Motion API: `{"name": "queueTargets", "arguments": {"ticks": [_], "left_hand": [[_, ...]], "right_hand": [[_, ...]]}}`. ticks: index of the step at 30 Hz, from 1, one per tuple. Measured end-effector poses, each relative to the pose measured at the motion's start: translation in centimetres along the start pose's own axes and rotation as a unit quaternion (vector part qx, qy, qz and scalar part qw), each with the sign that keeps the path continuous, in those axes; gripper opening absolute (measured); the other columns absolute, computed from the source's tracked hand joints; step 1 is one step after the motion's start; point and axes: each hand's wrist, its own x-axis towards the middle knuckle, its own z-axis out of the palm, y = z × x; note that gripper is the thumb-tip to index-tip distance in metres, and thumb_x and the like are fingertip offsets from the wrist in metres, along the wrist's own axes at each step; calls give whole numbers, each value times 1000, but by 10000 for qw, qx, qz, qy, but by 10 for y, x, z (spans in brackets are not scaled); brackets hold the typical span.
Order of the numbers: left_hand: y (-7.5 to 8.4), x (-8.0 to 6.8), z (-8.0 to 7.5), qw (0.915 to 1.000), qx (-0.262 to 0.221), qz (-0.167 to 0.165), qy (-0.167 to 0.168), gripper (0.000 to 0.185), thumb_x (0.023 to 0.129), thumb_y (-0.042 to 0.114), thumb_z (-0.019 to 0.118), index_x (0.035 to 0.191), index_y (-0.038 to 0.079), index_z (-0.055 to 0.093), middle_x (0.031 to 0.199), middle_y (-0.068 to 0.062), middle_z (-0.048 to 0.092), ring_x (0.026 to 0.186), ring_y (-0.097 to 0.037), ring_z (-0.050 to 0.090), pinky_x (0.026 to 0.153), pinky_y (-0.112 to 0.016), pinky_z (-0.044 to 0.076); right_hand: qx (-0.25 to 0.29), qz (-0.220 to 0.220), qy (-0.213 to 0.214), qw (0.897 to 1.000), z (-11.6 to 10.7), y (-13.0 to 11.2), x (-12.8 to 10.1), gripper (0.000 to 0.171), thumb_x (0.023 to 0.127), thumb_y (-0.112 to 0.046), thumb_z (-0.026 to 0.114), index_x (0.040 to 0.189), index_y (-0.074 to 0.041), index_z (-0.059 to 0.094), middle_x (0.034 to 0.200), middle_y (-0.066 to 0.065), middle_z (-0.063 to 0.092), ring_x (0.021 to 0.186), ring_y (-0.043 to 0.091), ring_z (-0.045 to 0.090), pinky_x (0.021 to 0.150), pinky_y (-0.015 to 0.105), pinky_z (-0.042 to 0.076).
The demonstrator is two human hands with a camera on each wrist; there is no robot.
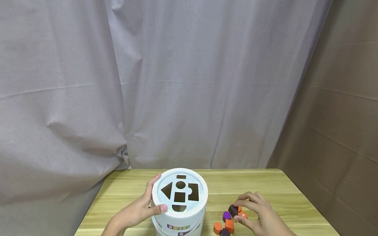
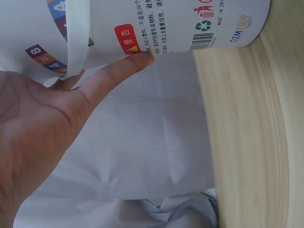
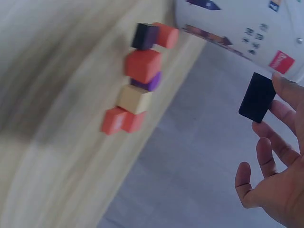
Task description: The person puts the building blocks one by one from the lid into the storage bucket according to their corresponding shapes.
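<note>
Left hand (image 1: 138, 209) curled around the side of a white shape-sorter bucket (image 1: 180, 209), thumb lying on the lid's near rim, fingers wrapped over the far edge. Seen from the left wrist, a finger pressed flat against the bucket's printed wall (image 2: 190, 28) (beside a red warning label). Lid (image 1: 179, 191) facing up, cut with dark openings: triangle, circle, square, half-round and others.

Right hand (image 1: 260, 213) to the right of the bucket, pinching a dark rectangular block (image 1: 233, 209) between thumb and fingertips; grip closed on that block. From the right wrist, the same block (image 3: 257, 97) held clear of the table, only the fingertips touching it, the bucket's wall just beyond.

Just beside and below this grip, a small cluster of loose blocks (image 1: 227, 223) on the wooden table (image 1: 265, 183): orange ones, a purple one and a dark one, touching or nearly touching each other. In the right-wrist view (blurred), a pale wooden block (image 3: 134, 99) in among them too.

Behind the table, a grey curtain (image 1: 147, 82); off to the right, a brown wall (image 1: 339, 98).
</note>
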Motion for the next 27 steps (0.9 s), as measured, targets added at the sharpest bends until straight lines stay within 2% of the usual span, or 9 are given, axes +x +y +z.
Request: {"name": "queueTargets", "arguments": {"ticks": [2,9,11,18,27], "left_hand": [[0,0,0,10000,7,-28,20,110,104,40,78,177,28,-4,182,-31,14,162,-60,26,124,-83,28],[0,3,2,10000,-22,-33,55,111,103,41,78,177,25,-4,181,-33,12,163,-62,22,124,-84,25],[0,4,3,10000,-29,-42,29,112,103,41,78,177,26,-4,181,-34,12,163,-63,22,124,-84,25],[3,2,4,9999,-5,-151,0,112,103,42,79,176,27,-4,181,-32,18,162,-59,27,125,-81,28],[3,3,10,10000,27,-76,25,113,103,43,80,176,28,-4,182,-31,13,163,-61,23,125,-82,25]], "right_hand": [[-10,-17,38,10000,-4,-5,9,53,71,-24,104,116,-38,79,118,-20,70,106,3,57,81,30,54],[293,-55,190,9994,-15,-19,36,53,76,-19,102,121,-35,78,119,-17,70,109,6,58,97,12,44],[306,48,214,9993,-16,-22,43,57,76,-20,103,125,-35,76,120,-17,71,111,7,60,98,11,45],[404,331,252,9983,-20,-34,61,61,76,-22,104,129,-35,75,124,-16,74,113,7,61,93,20,55],[738,273,311,9964,-20,-49,81,62,79,-24,102,134,-34,74,125,-17,75,105,4,59,91,20,51]]}}
